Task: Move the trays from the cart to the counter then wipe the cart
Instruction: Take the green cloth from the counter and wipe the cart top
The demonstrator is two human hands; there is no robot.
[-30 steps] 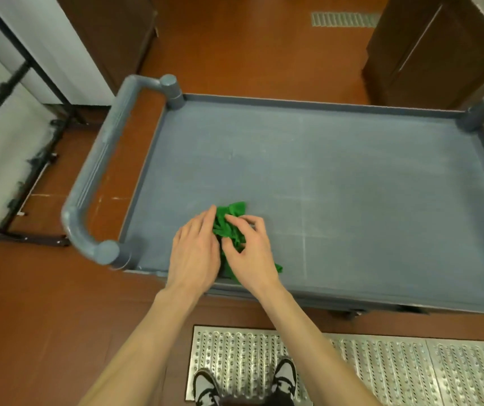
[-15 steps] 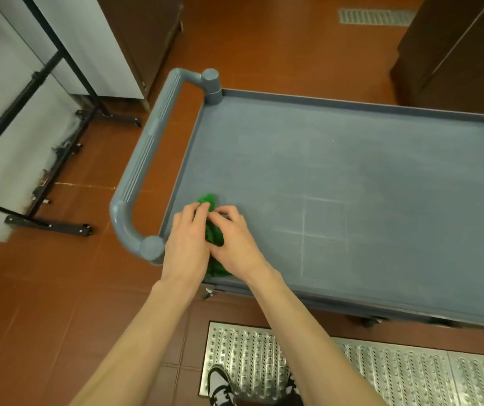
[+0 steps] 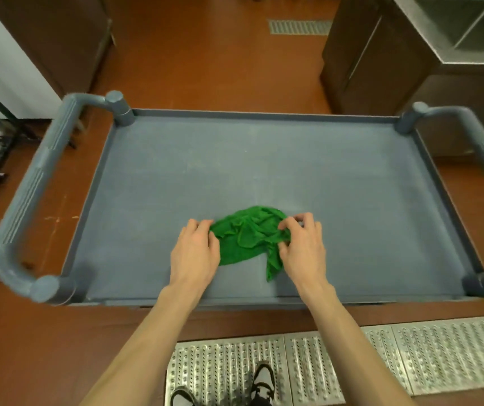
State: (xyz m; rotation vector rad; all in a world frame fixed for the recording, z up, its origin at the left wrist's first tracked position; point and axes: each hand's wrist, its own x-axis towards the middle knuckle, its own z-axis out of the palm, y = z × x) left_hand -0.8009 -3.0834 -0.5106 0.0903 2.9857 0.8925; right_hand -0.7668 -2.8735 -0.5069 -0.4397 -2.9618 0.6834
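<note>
Head view looks straight down onto a grey cart (image 3: 264, 159) whose flat top has a low raised rim all round and a thick tubular handle at each short end, the left handle (image 3: 26, 200) fully in sight and the right handle (image 3: 475, 142) running off the edge. A crumpled green cloth (image 3: 246, 235) lies on the cart top, nearer the person's side than the far side and roughly midway between the two handles; one corner of it trails down towards the near rim. No trays are on the cart.

The left hand (image 3: 195, 253) rests palm down at the cloth's left edge, its fingers curled and pinching the fabric there. The right hand (image 3: 302, 247) sits at the cloth's right edge, fingers bent, with the thumb and fingertips gripping a bunched fold (how tightly cannot be told). The two hands are apart, with the cloth spread between them, and both bare forearms reach in from the bottom of the view.

The cart stands on a reddish-brown tiled floor (image 3: 205, 54). Beside its near side runs a perforated metal grate (image 3: 410, 358), and the toes of two black and white shoes (image 3: 261, 382) stand on it. Dark brown cabinets (image 3: 361, 60) are beyond the cart on the right, with a steel sink (image 3: 469, 30) in the top right corner.
</note>
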